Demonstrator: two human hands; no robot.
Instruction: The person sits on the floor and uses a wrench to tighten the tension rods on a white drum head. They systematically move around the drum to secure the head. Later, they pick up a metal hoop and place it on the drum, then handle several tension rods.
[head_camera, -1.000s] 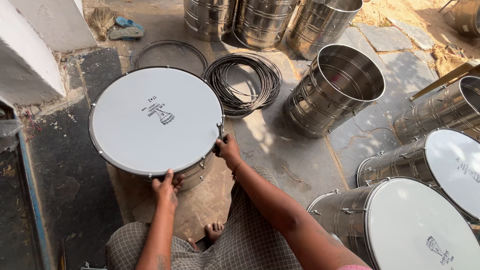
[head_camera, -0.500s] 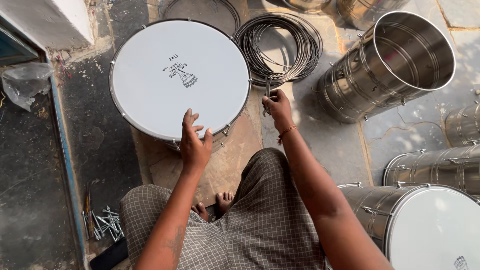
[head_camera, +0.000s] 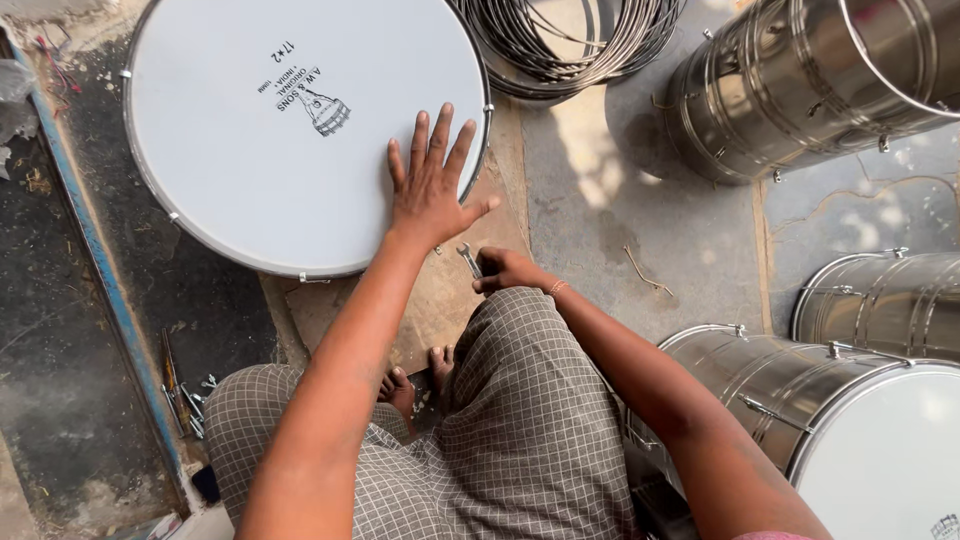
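1. The round white-skinned steel drum (head_camera: 300, 130) stands on the floor before the knees.
2. The left hand (head_camera: 430, 185), formerly at the rim, is now pressed flat, open.
3. The right hand (head_camera: 505, 270) is closed on a small steel spanner (head_camera: 468, 258), lowered from the rim.

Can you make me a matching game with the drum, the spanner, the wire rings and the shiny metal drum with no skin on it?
Things:
1. white drum head
2. small spanner
3. coil of wire rings
4. open steel shell

Places or states:
A. lying on its side, top right
B. under the flat left hand
C. in the right hand
D. top middle, on the ground

Pairs: 1-B, 2-C, 3-D, 4-A
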